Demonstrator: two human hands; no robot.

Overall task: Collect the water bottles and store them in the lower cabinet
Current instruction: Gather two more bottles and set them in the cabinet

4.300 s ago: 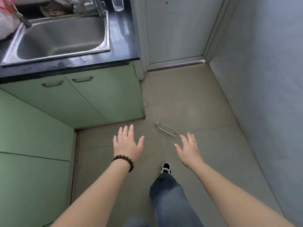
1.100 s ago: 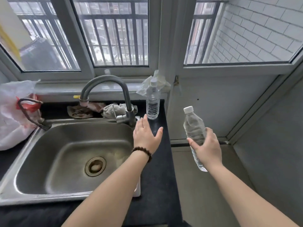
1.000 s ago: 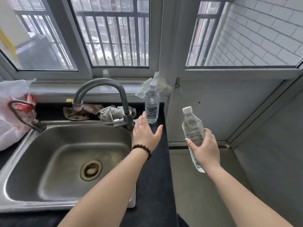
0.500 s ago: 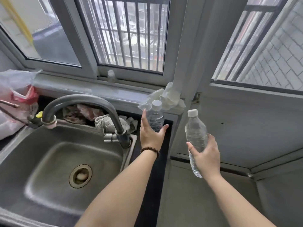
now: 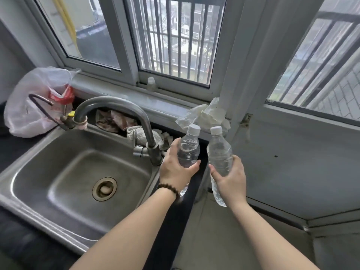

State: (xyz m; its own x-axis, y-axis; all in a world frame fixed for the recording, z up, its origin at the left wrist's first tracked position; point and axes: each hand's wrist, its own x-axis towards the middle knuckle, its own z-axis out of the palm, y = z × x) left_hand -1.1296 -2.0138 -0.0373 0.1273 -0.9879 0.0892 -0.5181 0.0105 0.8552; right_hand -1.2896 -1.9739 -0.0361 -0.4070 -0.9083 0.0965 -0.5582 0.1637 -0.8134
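The left hand (image 5: 176, 170), a bead bracelet (image 5: 169, 189) at its wrist, is clamped around a clear water bottle (image 5: 188, 152) held upright over the dark surface (image 5: 171, 221), just right of the tap (image 5: 136, 121) and steel sink (image 5: 39, 172). The right hand (image 5: 231, 180) grips a second bottle (image 5: 220, 154) beside it, above the floor. Both white caps point toward the window sill (image 5: 155, 102).
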